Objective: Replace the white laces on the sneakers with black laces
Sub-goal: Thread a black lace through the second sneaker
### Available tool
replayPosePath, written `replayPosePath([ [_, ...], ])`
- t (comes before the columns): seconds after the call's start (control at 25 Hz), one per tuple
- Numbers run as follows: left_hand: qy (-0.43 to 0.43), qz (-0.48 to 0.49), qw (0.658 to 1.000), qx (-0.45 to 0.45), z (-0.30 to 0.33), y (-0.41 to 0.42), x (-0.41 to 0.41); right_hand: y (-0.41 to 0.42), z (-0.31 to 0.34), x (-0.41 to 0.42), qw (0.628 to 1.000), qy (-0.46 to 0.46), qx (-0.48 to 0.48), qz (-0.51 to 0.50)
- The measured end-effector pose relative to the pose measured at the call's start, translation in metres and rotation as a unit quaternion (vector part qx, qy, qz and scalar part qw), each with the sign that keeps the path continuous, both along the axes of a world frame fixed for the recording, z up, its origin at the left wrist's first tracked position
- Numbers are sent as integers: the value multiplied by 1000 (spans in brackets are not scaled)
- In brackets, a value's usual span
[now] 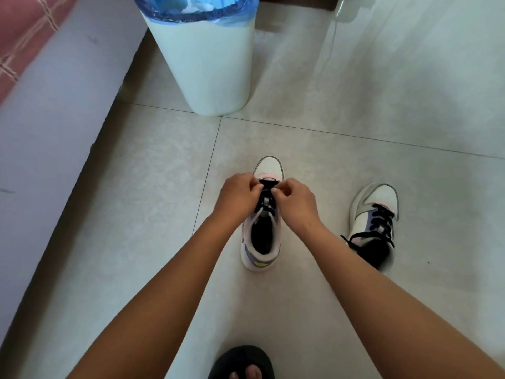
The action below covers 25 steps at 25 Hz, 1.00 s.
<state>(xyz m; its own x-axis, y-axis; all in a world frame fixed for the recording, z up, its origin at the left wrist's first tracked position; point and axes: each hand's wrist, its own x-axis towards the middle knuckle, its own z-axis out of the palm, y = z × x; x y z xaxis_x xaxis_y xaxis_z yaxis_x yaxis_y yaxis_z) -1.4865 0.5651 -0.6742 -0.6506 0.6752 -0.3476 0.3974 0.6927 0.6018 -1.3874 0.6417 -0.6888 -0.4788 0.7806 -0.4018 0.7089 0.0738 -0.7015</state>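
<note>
A white sneaker point(269, 166) with lilac and pink trim stands on the tiled floor, toe pointing away from me. A black lace point(269, 184) crosses its lowest eyelets. My left hand point(237, 193) pinches the lace on the left side of the tongue. My right hand point(296, 199) pinches it on the right side. Both hands hover over the front of the shoe and hide most of the lacing. A second sneaker point(374, 222) lies to the right, threaded with a black lace point(381, 220) whose loose ends trail out to the left.
A white bin point(207, 64) with a blue liner stands beyond the shoes. A grey bed edge point(54, 127) runs along the left. A white cable point(332, 47) hangs at the upper right. My foot in a black slipper point(241, 361) is at the bottom.
</note>
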Motion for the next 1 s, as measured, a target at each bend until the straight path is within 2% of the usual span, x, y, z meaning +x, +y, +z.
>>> replayPosePath([
  [0.08, 58, -41, 997, -43, -8, 19, 2, 3, -1, -12, 998, -33, 50, 23],
  [0.2, 145, -117, 976, -115, -8, 33, 2, -2, 1, -23, 976, -126, 131, 119],
  [0.28, 180, -159, 963, -123, -7, 33, 4, -6, 4, -28, 962, -168, 154, 151],
  [0.56, 240, -213, 940, -113, -18, 28, 11, 5, 3, -30, 965, -191, 90, 153],
  [0.68, 236, -174, 955, -43, -26, 21, 11, 6, -2, -21, 958, -173, 117, 194],
  [0.8, 225, -128, 964, 62, -38, 9, 9, 5, -14, -9, 968, -121, 144, 167],
  [0.92, 110, -53, 986, 111, -40, -1, 6, 6, -11, -2, 996, -31, 61, 58],
  [1.0, 35, -2, 994, 100, -36, -7, 1, 7, -6, 1, 998, -48, -1, 40],
])
